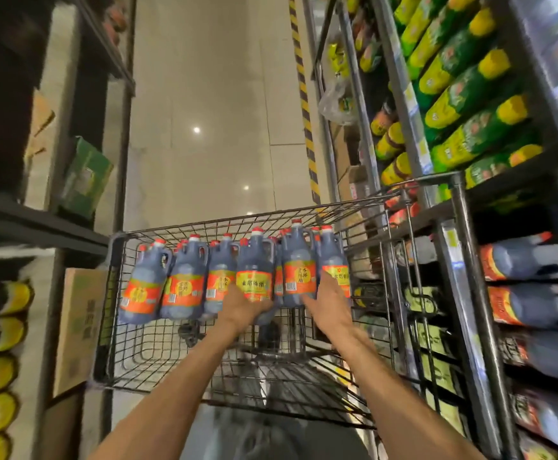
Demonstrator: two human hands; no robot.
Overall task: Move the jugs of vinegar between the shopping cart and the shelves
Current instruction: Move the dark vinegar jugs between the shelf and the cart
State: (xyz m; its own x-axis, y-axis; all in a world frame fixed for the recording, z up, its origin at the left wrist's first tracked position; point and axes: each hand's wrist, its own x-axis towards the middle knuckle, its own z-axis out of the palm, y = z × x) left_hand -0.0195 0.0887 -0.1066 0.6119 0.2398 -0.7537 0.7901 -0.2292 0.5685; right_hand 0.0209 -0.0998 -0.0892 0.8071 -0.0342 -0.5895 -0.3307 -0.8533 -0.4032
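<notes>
I reach both arms into the shopping cart (158,330), a black wire basket standing in the aisle between two runs of shelves. A row of vinegar jugs (184,277) stands upright along its far wall, dark bottles with red caps and orange-and-yellow labels, packed shoulder to shoulder.

My left hand (242,305) has its grip curled round the lower body of one middle jug (255,270), fingers wrapped under its yellow label. My right hand (327,308) lies against the two jugs at the right end of the row (317,270), fingers spread fairly straight over their labels, thumb up between them; that grip is wide, pressing, not closed round anything.

On the right shelves (443,247) more jugs of the same kind lie on their sides (523,260), below rows of green and yellow packets (463,91). On the left shelves sit a green carton (86,175) and, low down beside the cart, a brown cardboard box (76,327).
</notes>
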